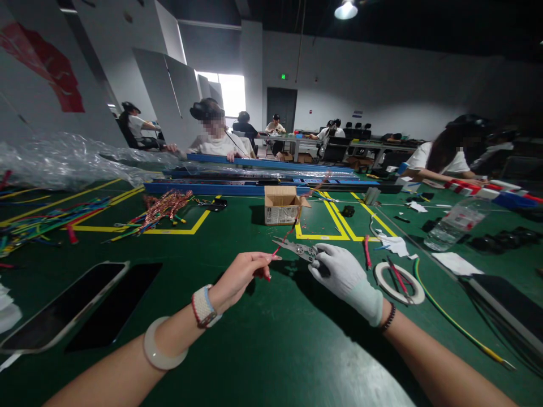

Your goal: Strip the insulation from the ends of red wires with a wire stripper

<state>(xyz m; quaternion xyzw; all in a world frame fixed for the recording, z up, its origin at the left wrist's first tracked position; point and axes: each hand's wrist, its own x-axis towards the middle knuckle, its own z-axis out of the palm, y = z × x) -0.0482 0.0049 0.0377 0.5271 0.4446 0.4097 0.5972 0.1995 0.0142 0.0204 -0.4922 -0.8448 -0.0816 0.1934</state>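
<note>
My bare left hand (242,278) pinches a thin red wire (279,247) between thumb and fingertips. The wire rises up and away from the hand, toward a small cardboard box (280,213). In a white glove, my right hand (339,274) is closed around a pair of wire strippers (300,250). Their metal jaws point left and lie close to the wire just above my left fingertips; whether they touch it I cannot tell. Most of the tool's handles are hidden inside the glove. The open box stands on the green table just beyond both hands.
Stripped copper wire (167,210) and coloured cables (55,223) lie at left, above two phones (68,305). At right are a tape roll (418,295), a yellow-green cable (445,316) and a plastic bottle (456,223). Blue rails (237,187) cross the back; a person (216,133) sits behind them.
</note>
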